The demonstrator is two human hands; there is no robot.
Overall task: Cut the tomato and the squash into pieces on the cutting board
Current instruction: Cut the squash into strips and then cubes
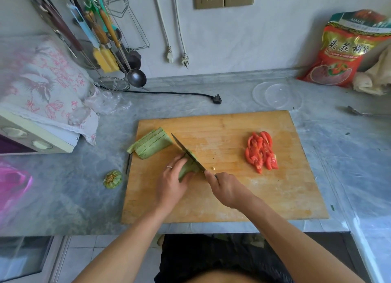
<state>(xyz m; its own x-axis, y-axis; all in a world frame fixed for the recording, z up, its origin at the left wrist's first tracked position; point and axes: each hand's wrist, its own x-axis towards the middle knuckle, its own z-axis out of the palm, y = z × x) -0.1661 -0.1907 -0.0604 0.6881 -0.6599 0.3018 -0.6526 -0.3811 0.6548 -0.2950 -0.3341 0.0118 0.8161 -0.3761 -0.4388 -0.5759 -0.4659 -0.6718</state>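
A wooden cutting board (222, 198) lies on the grey counter. My left hand (171, 183) holds a pale green squash piece (188, 169) down on the board, fingers curled over it. My right hand (226, 187) grips the handle of a knife (186, 150), whose blade rests on the squash beside my left fingers. A squash half cut into long slices (151, 144) lies at the board's upper left. A pile of red tomato pieces (261, 151) sits on the right part of the board.
The cut squash stem end (112, 179) lies on the counter left of the board. A clear plastic lid (277, 96) and a black plug with cord (216, 99) lie behind it. A red food bag (342, 50) stands back right, hanging utensils (101, 39) back left.
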